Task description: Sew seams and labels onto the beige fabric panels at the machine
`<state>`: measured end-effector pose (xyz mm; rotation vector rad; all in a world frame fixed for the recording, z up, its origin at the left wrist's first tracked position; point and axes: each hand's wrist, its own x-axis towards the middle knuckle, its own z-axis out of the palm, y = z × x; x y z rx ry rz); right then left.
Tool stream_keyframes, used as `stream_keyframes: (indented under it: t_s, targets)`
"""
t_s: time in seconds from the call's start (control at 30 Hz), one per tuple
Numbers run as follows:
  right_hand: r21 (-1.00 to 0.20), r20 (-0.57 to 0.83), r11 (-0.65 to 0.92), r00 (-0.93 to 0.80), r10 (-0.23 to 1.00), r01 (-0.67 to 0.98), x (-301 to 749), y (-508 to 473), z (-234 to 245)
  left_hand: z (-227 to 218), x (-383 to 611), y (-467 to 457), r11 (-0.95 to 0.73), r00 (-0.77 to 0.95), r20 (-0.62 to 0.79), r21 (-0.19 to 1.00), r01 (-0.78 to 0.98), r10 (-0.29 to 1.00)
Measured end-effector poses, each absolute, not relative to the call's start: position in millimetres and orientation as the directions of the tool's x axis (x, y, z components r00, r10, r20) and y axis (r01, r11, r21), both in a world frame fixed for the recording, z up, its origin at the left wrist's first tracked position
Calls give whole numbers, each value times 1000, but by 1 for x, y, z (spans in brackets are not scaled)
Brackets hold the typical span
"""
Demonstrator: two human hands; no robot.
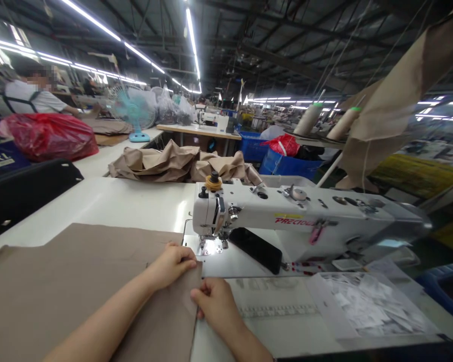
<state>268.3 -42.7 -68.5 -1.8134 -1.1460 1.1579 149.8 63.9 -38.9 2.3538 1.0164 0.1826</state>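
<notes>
A wide piece of brown fabric (86,281) lies across the white table on the left, its right edge running down in front of the sewing machine (245,206). My left hand (172,265) rests on the fabric near its upper right corner, fingers curled and closed at the edge. Slightly lower, my right hand (217,303) pinches that same edge between thumb and fingers. The lit needle area (210,245) is just beyond the fabric's corner, a little above both hands.
Under the machine arm lies a black phone (258,249). A clear ruler (277,310) and a box of white labels (377,306) are at the right. Crumpled brown fabric (166,162) sits behind the table. A person (33,95) works at the far left, near a blue fan (136,113).
</notes>
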Motion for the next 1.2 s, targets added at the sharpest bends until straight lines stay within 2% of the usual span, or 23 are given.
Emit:
stream_keyframes:
  t_s: [0.07,0.17,0.23,0.3,0.4,0.47,0.63,0.77,0.97,1.2]
  targets:
    - [-810,-231,-311,217,949,497,273,-37,-67,-45,154,66,-574,695,-59,516,635,716]
    - [-551,-88,-204,186,979,809,283,-24,-62,-58,165,70,-609,676,17,450,652,736]
    - [-400,-17,-147,153,988,905,290,-17,-60,-64,172,72,-635,670,67,401,661,740]
    - [-336,112,-35,77,991,941,297,-13,-63,-67,176,72,-660,674,102,356,662,731]
    - [-310,310,177,-76,948,934,305,-14,-74,-66,172,69,-715,731,95,322,620,676]
    - [-319,355,231,-110,929,919,309,-16,-81,-64,163,65,-770,796,72,322,552,601]
    - [-333,354,209,-84,931,919,312,-15,-85,-63,143,53,-879,876,152,226,419,457]
    - [-328,338,191,-73,938,925,314,-9,-82,-64,145,53,-868,857,175,214,448,485]
    - [-300,354,186,-72,932,936,317,-8,-85,-66,148,59,-851,852,148,259,456,502]
    - [-321,319,135,-27,947,937,316,-6,-82,-64,148,64,-859,871,92,241,451,483]
